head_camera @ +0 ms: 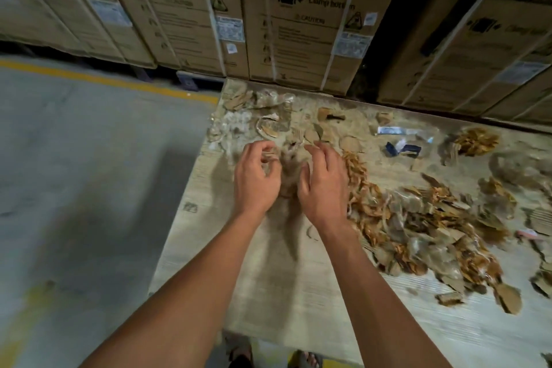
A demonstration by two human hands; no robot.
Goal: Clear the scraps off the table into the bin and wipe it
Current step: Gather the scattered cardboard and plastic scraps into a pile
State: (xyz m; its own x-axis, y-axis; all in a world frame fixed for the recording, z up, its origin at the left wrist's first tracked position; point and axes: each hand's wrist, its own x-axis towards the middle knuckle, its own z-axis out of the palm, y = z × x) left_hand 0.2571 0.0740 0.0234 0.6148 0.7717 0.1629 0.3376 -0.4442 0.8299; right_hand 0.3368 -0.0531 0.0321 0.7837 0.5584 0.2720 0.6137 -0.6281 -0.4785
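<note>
Left hand (257, 176) curling fingers round small scrap clump (288, 170) near table (268, 278) left edge; right hand (324, 185), fingers bent, cupping same clump, grip unclear; scraps (418, 224) lying rightward; gathering step under way; bin not visible; next: lifting handful binward.

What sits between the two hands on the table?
In the head view, a blurred clump of brown cardboard scraps lies between the left hand and right hand.

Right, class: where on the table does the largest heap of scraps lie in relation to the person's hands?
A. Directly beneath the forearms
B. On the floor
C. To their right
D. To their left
C: the big heap of scraps lies beyond the right hand, on the table.
</note>
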